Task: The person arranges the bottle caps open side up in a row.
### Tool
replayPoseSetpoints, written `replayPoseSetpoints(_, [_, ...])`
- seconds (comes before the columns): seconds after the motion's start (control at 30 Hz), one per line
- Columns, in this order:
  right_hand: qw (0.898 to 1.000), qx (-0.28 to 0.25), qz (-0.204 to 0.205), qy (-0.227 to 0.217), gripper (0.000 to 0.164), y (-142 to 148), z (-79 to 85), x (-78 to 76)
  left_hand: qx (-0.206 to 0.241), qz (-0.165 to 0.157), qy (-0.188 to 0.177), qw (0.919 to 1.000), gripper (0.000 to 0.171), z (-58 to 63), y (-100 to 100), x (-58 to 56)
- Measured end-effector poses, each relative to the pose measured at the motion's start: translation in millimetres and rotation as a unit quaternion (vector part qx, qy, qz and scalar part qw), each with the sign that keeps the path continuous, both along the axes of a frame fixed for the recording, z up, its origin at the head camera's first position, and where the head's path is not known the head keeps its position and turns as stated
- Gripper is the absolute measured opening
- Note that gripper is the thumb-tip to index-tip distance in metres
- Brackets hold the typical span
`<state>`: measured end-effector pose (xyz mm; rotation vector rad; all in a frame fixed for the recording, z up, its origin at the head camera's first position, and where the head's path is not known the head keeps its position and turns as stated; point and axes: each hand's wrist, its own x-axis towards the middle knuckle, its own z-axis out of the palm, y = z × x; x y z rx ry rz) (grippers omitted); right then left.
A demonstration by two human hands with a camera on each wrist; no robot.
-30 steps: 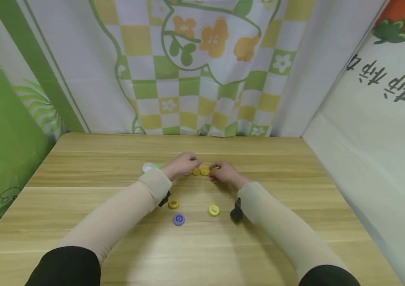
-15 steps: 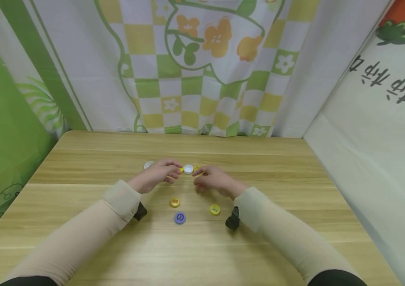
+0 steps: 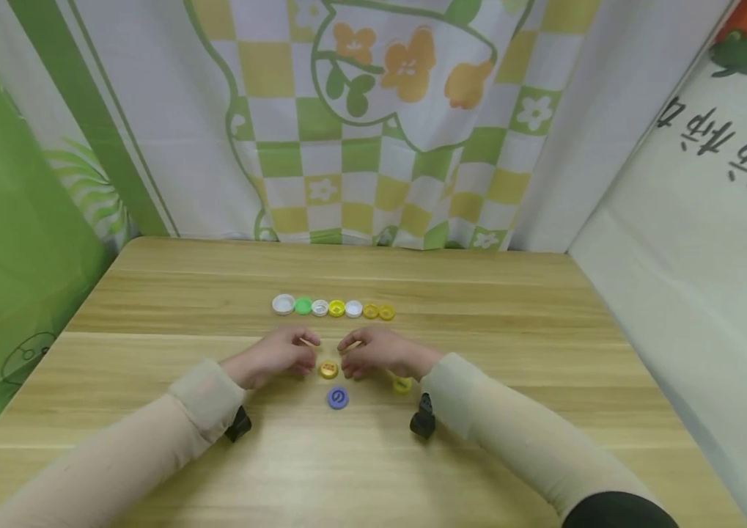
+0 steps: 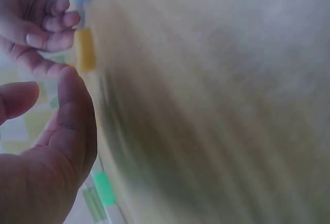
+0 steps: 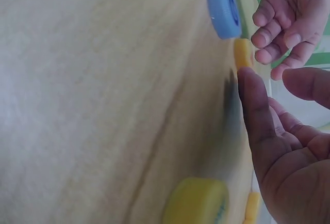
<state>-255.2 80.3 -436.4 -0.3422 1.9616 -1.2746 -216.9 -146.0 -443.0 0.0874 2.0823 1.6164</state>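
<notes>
Fingers loosely bent and holding nothing, my left hand point(image 3: 278, 356) is just left of an orange-yellow bottle cap point(image 3: 328, 369). On the cap's other side is my right hand point(image 3: 383, 352), also relaxed and without anything in it. Both wrist views show the orange-yellow cap point(image 4: 85, 49) point(image 5: 242, 52) by the fingertips. Nearer the body lies a blue-purple cap point(image 3: 337, 398) with a dark mark on top. A yellow cap point(image 3: 402, 384) is partly hidden behind the right hand in the head view; the right wrist view shows its side point(image 5: 198, 203).
Beyond the hands runs a side-by-side row of caps: a large white cap point(image 3: 284, 304), a green cap point(image 3: 303, 306), more white and yellow ones, and two orange caps point(image 3: 386, 312) at the right end. Curtains surround the wooden table point(image 3: 479, 293) at the back and sides.
Both hands have left the row of caps and come back toward the body, to either side of the orange-yellow cap. The row, partly covered before, now shows whole.
</notes>
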Motion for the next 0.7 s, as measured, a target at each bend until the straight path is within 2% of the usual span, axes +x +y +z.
replayPoseSetpoints(0.2, [1.000, 0.006, -0.012, -0.006, 0.033, -4.1, -5.0, 3.5, 0.010, -0.010, -0.032, 0.9994, 0.042, -0.7, 4.8, 7.2])
replayPoseSetpoints(0.4, [1.000, 0.016, -0.010, 0.003, 0.031, -6.9, -8.4, 3.9, 0.025, -0.019, -0.038, 0.9988, 0.040, -1.6, 2.5, 6.9])
replayPoseSetpoints(0.6, [0.995, 0.066, 0.025, 0.072, 0.033, -7.6, -6.8, 6.2, 0.020, -0.016, -0.041, 0.9988, 0.037, -2.3, 4.9, 6.2])
replayPoseSetpoints(0.7, [0.990, 0.090, 0.028, 0.106, 0.032, -9.8, -8.0, 8.1, 0.020, -0.011, -0.038, 0.9990, 0.037, -3.1, 6.8, 6.2])
